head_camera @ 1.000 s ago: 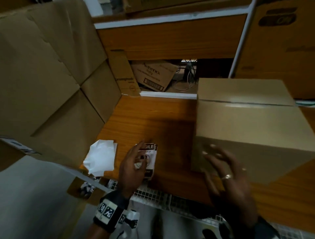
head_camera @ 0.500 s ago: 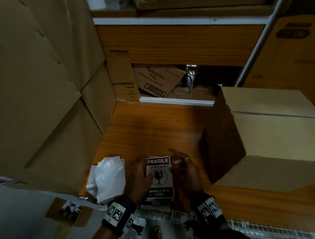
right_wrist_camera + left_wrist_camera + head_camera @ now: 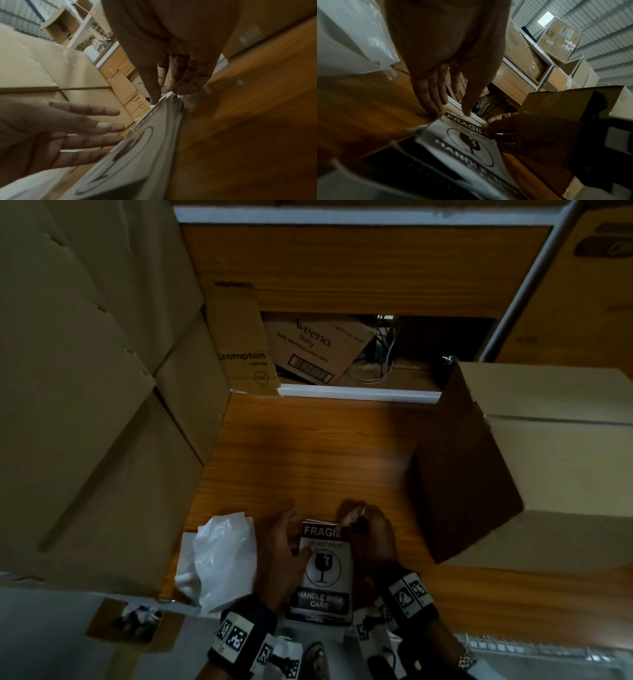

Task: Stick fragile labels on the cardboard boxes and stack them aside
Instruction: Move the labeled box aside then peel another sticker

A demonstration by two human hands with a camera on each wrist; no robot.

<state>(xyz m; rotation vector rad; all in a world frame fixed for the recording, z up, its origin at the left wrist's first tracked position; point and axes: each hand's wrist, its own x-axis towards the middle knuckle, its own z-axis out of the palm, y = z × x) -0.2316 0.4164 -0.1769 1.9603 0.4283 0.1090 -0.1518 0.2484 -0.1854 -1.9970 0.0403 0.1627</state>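
Fragile labels (image 3: 325, 570) stack on table: right hand (image 3: 371, 537) pinches top corner, left hand (image 3: 284, 556) flat, steadying.

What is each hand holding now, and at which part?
Right hand pinches the label stack's top right corner; left hand only rests flat on its left side.

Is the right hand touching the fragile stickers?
Touching. The left wrist view shows the right hand's fingertips pinching the top corner of the fragile stickers, no gap.
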